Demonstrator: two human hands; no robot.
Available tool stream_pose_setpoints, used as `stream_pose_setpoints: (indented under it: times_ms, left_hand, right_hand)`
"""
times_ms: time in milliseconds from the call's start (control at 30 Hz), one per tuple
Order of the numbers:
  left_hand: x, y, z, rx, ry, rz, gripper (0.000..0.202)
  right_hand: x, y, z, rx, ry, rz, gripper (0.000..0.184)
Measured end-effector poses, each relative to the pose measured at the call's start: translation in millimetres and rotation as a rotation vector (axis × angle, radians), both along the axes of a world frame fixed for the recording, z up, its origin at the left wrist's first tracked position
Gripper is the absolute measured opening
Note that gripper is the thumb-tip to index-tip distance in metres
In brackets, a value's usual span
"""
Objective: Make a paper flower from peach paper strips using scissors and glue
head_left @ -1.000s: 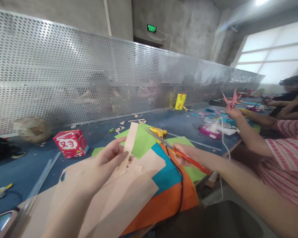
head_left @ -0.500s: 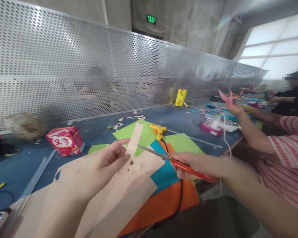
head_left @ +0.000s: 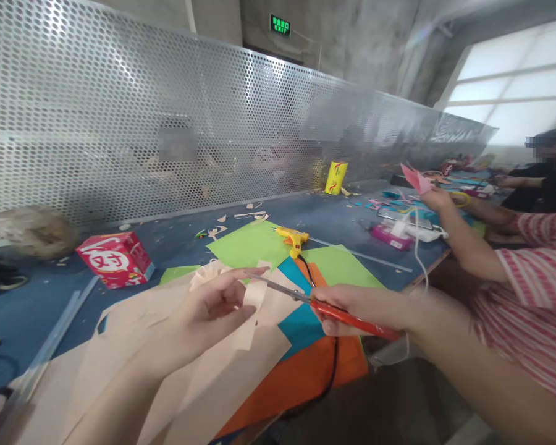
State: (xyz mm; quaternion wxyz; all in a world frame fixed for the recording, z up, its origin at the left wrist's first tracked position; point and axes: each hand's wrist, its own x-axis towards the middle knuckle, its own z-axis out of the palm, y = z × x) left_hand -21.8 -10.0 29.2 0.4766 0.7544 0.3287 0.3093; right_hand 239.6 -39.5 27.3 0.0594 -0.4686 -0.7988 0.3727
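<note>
Pinched in my left hand (head_left: 208, 312) is a narrow cream paper strip (head_left: 245, 335), hanging down over the paper sheets. The index finger of that hand stretches along the tip of the scissors (head_left: 280, 288). My right hand (head_left: 370, 303) is wrapped round their red handles, and the blades look shut or nearly so, lying across the strip's upper part. A ruffled cream paper piece (head_left: 207, 275) sits just behind my left fingers. Beneath both hands are large cream sheets (head_left: 199, 395), with blue paper (head_left: 301, 330) and orange paper (head_left: 301, 383) on the right.
A yellow glue gun (head_left: 295, 240) rests on green paper (head_left: 245, 247), its black cable running down to the right. Left stands a red box (head_left: 115, 259); farther back, a yellow roll (head_left: 336, 178) and paper scraps. On the right, a co-worker's hand (head_left: 438, 201) holds pink paper.
The paper strip has gone from upright to hanging downward in my left hand. My left index finger has stretched out to the scissors' tip, and the ruffled paper piece now shows.
</note>
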Motion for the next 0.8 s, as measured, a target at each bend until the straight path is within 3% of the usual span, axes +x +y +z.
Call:
stream_pose_setpoints:
  times_ms: [167,400,633,800]
  left_hand:
    - [2,-1,0.4,-0.048,-0.154,-0.003,0.065]
    - [-1,3,1.8,-0.074,-0.05,-0.067,0.041]
    - [-6,4,0.8,-0.102,-0.079,-0.043,0.037]
    - [-13,9,0.2,-0.013,-0.068,0.101,0.027]
  right_hand:
    - [-1,-4,8.4,0.017,-0.039,0.042,0.034]
    - [-8,-8,23.3,-0.025,-0.085,0.071,0.023]
    - [-14,-5,28.1,-0.027,-0.11,0.094,0.024]
    - [-23,4,29.9,-0.007,-0.111,0.082,0.015]
